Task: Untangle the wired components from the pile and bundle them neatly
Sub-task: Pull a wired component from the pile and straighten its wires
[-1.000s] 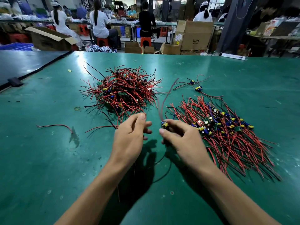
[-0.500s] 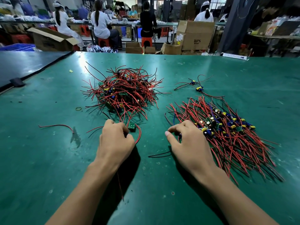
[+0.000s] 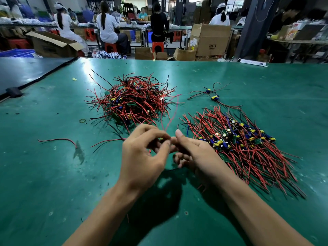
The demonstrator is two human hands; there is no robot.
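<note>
A tangled pile (image 3: 134, 102) of red and black wires with small circuit boards lies on the green table (image 3: 276, 82), ahead and to the left. A laid-out heap (image 3: 248, 148) of the same components spreads at the right, wires fanned toward me. Between them my left hand (image 3: 143, 157) pinches a wired component (image 3: 170, 110) with thumb and forefinger; its red wires rise blurred above the fingers. My right hand (image 3: 197, 155) meets it from the right, thumb up and fingers curled under on the same piece. The board itself is mostly hidden.
Two loose components (image 3: 213, 96) lie beyond the right heap. A stray red wire (image 3: 58, 140) and a rubber band (image 3: 82, 120) lie at the left. A dark table (image 3: 26, 71) adjoins at far left. Boxes and seated workers fill the background.
My left hand pulled a component from the tangled pile's near edge and lifted it to the middle. My right hand left the right heap and came to meet it.
</note>
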